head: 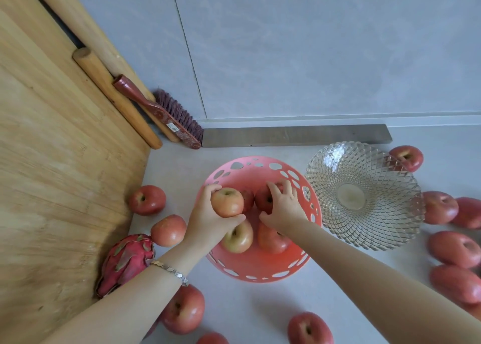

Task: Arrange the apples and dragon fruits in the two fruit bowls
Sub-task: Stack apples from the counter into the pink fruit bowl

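Note:
A pink perforated bowl (256, 267) stands in the middle of the counter with several apples in it. My left hand (205, 220) holds a yellowish-red apple (227, 202) over the bowl's left side. My right hand (283, 205) rests with its fingers around a red apple (263, 200) inside the bowl. Two more apples (238, 238) lie at the bowl's near side. An empty cut-glass bowl (364, 195) stands to the right. A dragon fruit (127, 261) lies at the left, partly under my left forearm.
Loose apples lie around both bowls: two at the left (147, 199), several at the right (454, 248) and along the near edge (309, 329). A big wooden board (52, 174), rolling pins, a brush (166, 114) and a grey bar (296, 135) stand behind.

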Motion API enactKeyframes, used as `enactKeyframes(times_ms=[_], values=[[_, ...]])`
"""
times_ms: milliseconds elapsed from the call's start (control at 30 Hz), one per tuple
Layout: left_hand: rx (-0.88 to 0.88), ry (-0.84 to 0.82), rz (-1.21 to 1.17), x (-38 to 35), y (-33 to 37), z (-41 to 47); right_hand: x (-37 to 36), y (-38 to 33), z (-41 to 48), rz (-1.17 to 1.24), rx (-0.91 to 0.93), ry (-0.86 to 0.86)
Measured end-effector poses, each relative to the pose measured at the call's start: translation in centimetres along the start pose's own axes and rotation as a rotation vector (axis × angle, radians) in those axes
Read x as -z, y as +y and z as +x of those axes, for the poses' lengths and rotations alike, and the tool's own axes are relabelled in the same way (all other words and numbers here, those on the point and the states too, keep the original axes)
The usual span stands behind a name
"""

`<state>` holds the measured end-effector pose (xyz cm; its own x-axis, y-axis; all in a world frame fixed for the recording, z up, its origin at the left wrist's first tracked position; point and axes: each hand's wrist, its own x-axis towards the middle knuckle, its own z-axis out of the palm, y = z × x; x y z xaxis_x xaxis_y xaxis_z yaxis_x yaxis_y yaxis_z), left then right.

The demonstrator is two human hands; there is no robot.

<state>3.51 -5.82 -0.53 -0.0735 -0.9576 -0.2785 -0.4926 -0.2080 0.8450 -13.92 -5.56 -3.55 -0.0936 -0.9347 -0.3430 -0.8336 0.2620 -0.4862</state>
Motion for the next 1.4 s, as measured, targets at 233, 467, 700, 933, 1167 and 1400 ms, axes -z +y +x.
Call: enactKeyframes(times_ms=[233,467,700,933,1167,1400], values=[[-0.114,0.014,0.166,-1.1,1.2,2.5,0.3,0.4,0.0,0.084,-0.044,-0.084],[-0.147,-0.068,0.26,-3.9,3.9,6.8,2.7,1.1,0.5,0.225,-0.074,-0.029],[-0.352,-0.179,0.729,-5.1,2.2,6.3,2.0,2.0,-0.1,0.183,-0.039,-0.102],[-0.375,-0.131,1.008,-4.9,2.6,5.6,3.0,1.9,-1.6,0.148,-0.013,-0.084],[-0.609,-0.055,0.724,-1.9,2.3,-2.2,7.0,2.1,-11.9,-0.016,0.166,-0.332],[-0.172,0.15,0.625,-0.2,-2.2,-3.8,0.3,5.5,-15.1,-0.521,0.081,-0.697]])
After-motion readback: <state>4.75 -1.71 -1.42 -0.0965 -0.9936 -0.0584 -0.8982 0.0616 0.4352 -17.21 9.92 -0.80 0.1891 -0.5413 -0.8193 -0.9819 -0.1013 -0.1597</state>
